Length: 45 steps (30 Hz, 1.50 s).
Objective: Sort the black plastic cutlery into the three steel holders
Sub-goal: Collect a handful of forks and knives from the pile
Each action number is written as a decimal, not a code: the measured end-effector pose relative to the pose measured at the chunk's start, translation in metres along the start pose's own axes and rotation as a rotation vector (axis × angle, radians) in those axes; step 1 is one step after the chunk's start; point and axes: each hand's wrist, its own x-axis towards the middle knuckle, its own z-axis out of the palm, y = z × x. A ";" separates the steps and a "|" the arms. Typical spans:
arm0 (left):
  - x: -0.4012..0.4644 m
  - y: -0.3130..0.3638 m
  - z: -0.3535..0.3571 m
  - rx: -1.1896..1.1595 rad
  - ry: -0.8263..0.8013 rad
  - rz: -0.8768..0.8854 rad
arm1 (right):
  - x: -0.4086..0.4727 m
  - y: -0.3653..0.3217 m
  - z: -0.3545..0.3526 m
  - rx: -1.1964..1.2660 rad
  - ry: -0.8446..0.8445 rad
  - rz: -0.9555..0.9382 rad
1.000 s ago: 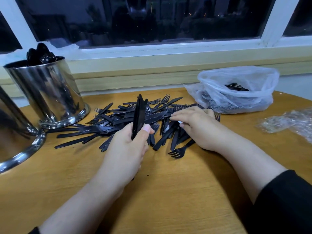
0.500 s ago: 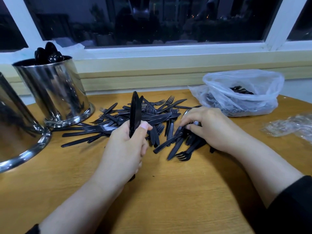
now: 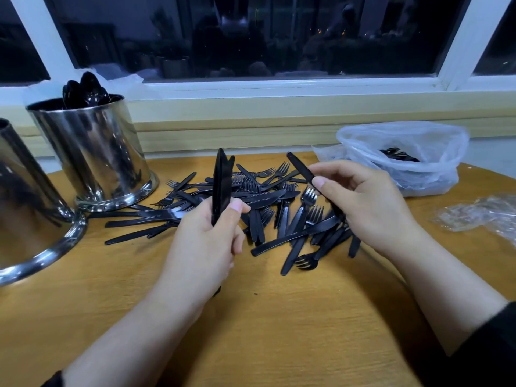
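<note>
A loose pile of black plastic knives and forks (image 3: pixel 268 208) lies on the wooden table (image 3: pixel 251 317). My left hand (image 3: pixel 206 247) grips a bundle of black knives (image 3: pixel 221 182) upright in front of the pile. My right hand (image 3: pixel 365 202) pinches a single black knife (image 3: pixel 301 169) lifted above the pile's right side, its free end pointing up and left. A steel holder (image 3: pixel 92 155) with black spoons (image 3: pixel 83 90) in it stands at the back left. A second steel holder (image 3: pixel 25 208) is cut off by the left edge.
A clear plastic bag (image 3: pixel 405 157) with more black cutlery inside sits at the back right. Crumpled clear wrap (image 3: pixel 480 213) lies at the right edge. A window sill and a dark window run along the far side. Bare wood lies in front of the pile.
My right hand has come up off the pile with one knife pinched in its fingers. My left hand still holds the knife bundle upright in much the same place.
</note>
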 end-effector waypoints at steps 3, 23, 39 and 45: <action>-0.001 0.000 0.000 -0.072 0.011 -0.033 | -0.003 -0.006 0.000 0.048 -0.090 0.014; 0.006 -0.003 -0.008 -0.170 0.122 -0.066 | -0.005 0.004 0.002 -0.128 -0.296 -0.012; -0.001 -0.007 -0.006 -0.090 -0.215 -0.195 | -0.001 0.005 -0.023 -0.422 -0.251 -0.038; -0.002 -0.010 -0.004 0.057 -0.146 -0.113 | -0.005 -0.003 -0.021 -0.580 -0.693 0.029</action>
